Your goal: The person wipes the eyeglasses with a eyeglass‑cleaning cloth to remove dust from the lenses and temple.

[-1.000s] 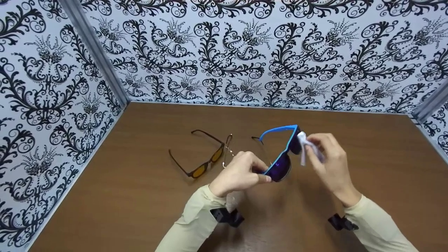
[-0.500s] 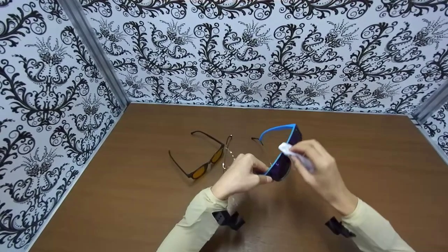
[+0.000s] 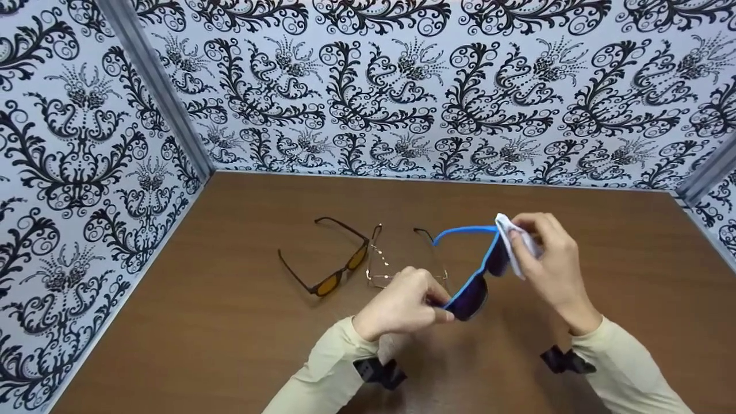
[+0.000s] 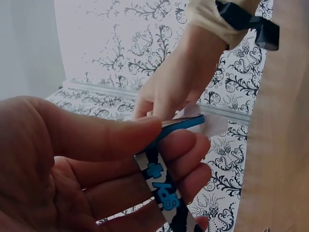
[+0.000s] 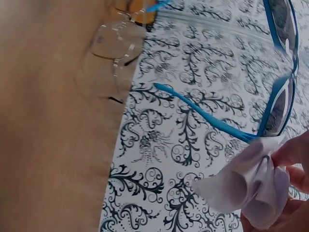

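Blue-framed sunglasses (image 3: 468, 296) with dark lenses are held up above the table, tilted. My left hand (image 3: 405, 305) pinches them at the near hinge end, thumb on the frame; in the left wrist view the patterned temple arm (image 4: 166, 195) runs down across its fingers. My right hand (image 3: 552, 261) pinches a crumpled pale cloth (image 3: 514, 247) against the far lens and upper corner of the frame. In the right wrist view the cloth (image 5: 246, 183) bunches between thumb and fingers beside the frame's corner, where the other blue temple arm (image 5: 207, 116) begins.
Dark-framed glasses with orange lenses (image 3: 329, 283) lie on the wooden table (image 3: 190, 299), temples spread. Beside them, partly behind my left hand, are thin wire-rimmed clear glasses (image 3: 376, 280). Patterned panels (image 3: 402, 86) close off the back and the left side.
My right hand with the cloth moves over the sunglasses' middle, then back out to the far lens. The left hand and the sunglasses shift slightly nearer and to the right.
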### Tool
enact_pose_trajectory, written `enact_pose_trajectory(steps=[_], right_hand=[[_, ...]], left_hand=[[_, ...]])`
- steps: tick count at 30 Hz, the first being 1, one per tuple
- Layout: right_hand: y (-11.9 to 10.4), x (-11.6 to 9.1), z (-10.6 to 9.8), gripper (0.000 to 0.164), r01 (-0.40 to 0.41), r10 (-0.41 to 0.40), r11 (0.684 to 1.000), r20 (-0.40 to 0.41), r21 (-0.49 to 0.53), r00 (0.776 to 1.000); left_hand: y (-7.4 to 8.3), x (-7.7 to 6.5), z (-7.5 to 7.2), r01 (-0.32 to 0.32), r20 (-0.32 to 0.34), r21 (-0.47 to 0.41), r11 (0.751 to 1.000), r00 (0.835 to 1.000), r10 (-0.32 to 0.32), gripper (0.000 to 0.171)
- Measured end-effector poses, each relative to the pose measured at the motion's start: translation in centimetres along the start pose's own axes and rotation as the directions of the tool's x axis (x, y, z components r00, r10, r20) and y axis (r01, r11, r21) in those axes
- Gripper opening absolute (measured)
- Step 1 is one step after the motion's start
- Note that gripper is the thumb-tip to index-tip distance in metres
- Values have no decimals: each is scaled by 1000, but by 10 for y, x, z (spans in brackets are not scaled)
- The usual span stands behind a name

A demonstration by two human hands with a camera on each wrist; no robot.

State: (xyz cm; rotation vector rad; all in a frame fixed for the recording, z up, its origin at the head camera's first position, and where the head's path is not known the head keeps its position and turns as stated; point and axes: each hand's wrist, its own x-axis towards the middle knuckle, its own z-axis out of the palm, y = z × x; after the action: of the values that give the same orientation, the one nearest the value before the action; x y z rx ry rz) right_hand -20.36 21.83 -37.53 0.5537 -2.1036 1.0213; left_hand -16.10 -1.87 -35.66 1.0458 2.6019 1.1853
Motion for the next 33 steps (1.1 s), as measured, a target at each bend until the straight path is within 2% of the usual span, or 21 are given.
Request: enact_pose_trajectory(steps=[3,6,9,12,14,16,18,21,23,25,27,28,30,33], right_hand=[[-5,1,2,20,26,-26,999,-8,21,1000],[-12,-2,6,20,137,-137,989,11,51,990],[-20,-8,9,10,266,-270,960,42,92,962],[-24,-16,11,26,354,-364,927,72,121,929],[-22,-21,12,31,374,-383,920,72,116,921],[-17,-24,10,30,366,-372,926,60,90,926],[-10,-24,8,21,325,-328,944,37,56,944],[-1,-20,4,10,206,-206,978,-3,13,978],[4,-16,3,17,107,-107,994,-24,2,994],[5,-11,3,20,20,-19,1000,-37,8,999],[4,-8,3,20,-20,20,1000,-35,23,999],[2,-7,4,19,-27,27,999,-28,34,999],[-4,-6,7,20,19,-18,998,-16,55,1000],[-14,-10,12,16,158,-160,985,21,73,987]], left_hand=[[1,0,1,-3,11,-9,1000,1000,3,5],[0,1,2,-6,-7,-22,1000,1000,5,5],[-3,1,2,2,-45,-44,999,999,-4,5],[-6,1,2,22,-78,-71,997,997,-28,5],[-6,1,3,28,-90,-77,997,995,-35,5],[-6,0,3,26,-87,-64,998,996,-32,6],[-5,-1,3,15,-74,-37,999,997,-17,6],[-2,-2,4,17,-45,-2,1000,999,-17,6],[0,-3,5,21,-25,17,1000,999,-21,6],[2,-3,6,23,-6,30,999,1000,-23,6],[4,-2,7,18,6,42,999,1000,-18,6],[4,-2,8,14,8,49,999,1000,-14,6],[4,-2,8,8,6,52,999,1000,-8,7],[2,-2,8,5,-17,52,999,1000,-4,9]])
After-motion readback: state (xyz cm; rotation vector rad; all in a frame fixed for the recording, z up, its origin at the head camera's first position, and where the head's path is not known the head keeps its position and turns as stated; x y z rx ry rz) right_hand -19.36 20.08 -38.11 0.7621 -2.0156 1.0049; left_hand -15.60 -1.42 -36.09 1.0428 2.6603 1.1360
